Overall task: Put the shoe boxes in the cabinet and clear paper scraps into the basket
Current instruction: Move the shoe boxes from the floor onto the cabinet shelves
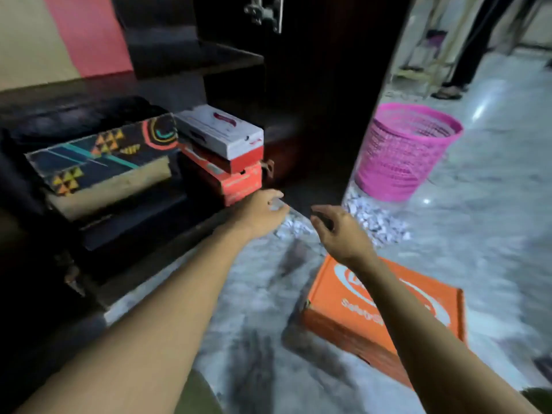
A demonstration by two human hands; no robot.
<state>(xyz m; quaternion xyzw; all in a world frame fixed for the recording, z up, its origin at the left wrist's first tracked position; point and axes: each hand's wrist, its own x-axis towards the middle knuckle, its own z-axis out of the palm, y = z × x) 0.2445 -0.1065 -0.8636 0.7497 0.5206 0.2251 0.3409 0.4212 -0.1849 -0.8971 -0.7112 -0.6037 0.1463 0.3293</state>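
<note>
Evidently one orange shoe box [337,318] is not yet shelved: it lies flat on the floor [478,234], under the right forearm and back toward the person from the right hand [339,228], so that hand is the nearer one and would have to draw back and down to reach it. Its long axis runs diagonally, from near-left to far-right. The open cabinet [191,59] stands to the left. The left hand [263,212] hovers there with fingers loosely spread, holding nothing, just beside the red shoe box [239,182] at the bottom of a stack. The right hand's fingers curl downward; motion blur hides whether they pinch anything. Paper scraps [376,222] lie just beyond it, before the pink basket [397,162].
</note>
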